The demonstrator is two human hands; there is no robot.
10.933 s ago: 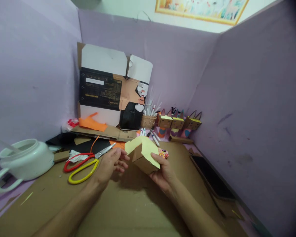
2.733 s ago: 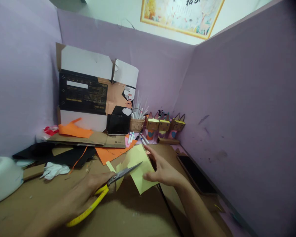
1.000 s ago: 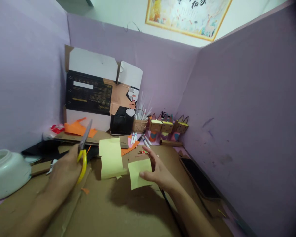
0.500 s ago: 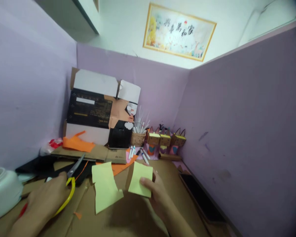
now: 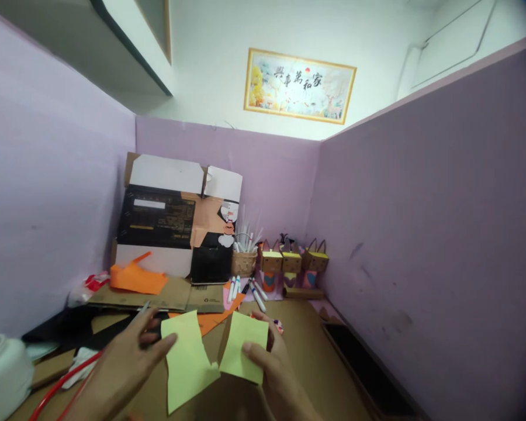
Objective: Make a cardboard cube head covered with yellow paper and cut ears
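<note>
Fingers of the right hand (image 5: 279, 365) pinch one yellow-faced box (image 5: 241, 334); those of the left hand (image 5: 125, 356) spread at one yellow sheet (image 5: 186, 365). Three eared cardboard figures (image 5: 291, 262) stand behind.

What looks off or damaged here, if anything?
Mainly the loose yellow sheet by the left hand: its right edge is uneven, with a notch and pointed tab low down, unlike the straighter-edged yellow-faced box in the right hand. Also, dark smudges mark the right purple wall.
</note>
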